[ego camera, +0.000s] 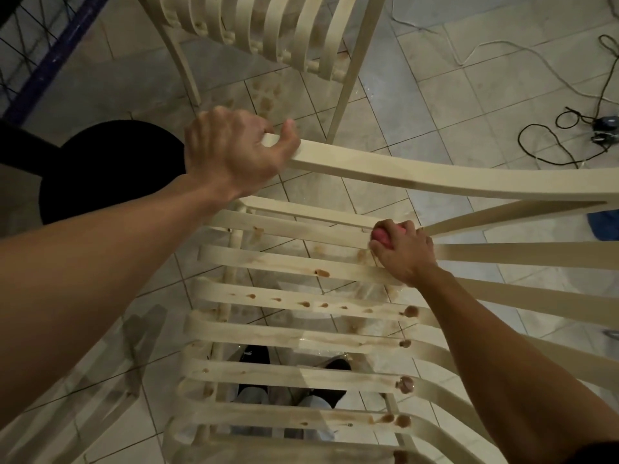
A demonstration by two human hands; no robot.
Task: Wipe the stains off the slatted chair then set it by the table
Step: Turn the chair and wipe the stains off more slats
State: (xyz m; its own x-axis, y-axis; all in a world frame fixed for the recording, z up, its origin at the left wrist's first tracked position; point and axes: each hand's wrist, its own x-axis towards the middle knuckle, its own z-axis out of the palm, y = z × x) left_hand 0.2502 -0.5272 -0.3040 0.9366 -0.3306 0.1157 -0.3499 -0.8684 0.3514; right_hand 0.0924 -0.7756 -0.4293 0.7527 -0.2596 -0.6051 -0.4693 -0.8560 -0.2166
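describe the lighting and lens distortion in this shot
Head view: dim, warm light; the wide lens bows the rails of the cream slatted chair and stretches the forearms; faint wet sheen on the grey floor tiles; right hand clutching a pink wad looks slightly soft.

We look down on our own left hand [231, 155] and right hand [402, 252], forearms bare. A dark sleeve edge [599, 453] shows at lower right. Below are pale grey trousers [251, 396] and black shoes [256, 358], one bearing a small white mark.
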